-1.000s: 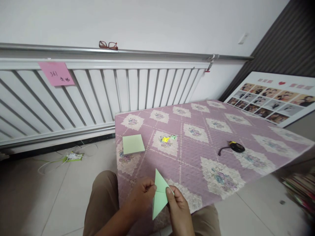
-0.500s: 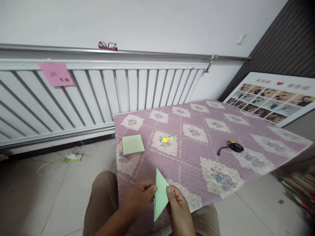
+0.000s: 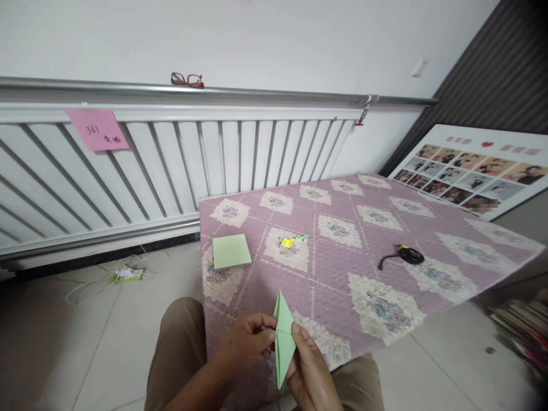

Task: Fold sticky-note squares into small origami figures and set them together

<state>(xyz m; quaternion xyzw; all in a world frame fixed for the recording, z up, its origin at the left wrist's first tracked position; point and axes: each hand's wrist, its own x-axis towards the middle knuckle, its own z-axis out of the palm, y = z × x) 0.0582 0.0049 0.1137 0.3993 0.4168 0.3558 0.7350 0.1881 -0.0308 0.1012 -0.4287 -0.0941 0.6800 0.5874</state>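
Observation:
A folded green paper (image 3: 284, 341), pointed at its top and bottom, is held upright over the near edge of the table. My right hand (image 3: 309, 361) grips its right side, with the thumb on the front face. My left hand (image 3: 250, 341) is closed at the paper's left edge, thumb and index finger pinched on it. Farther back on the cloth lie a stack of pale green square paper (image 3: 232, 252), a small yellow folded piece (image 3: 287, 243) and a small green folded piece (image 3: 301, 238).
A black cable coil (image 3: 411, 256) lies on the right part of the flowered tablecloth (image 3: 342, 279). A photo board (image 3: 475, 171) leans at the back right. Behind the table is a white radiator (image 3: 240, 151). My knees are beneath the near edge.
The green paper has turned and moved slightly right; it looks narrower, and a gap between its layers shows along the lower left. Both hands have moved slightly with it.

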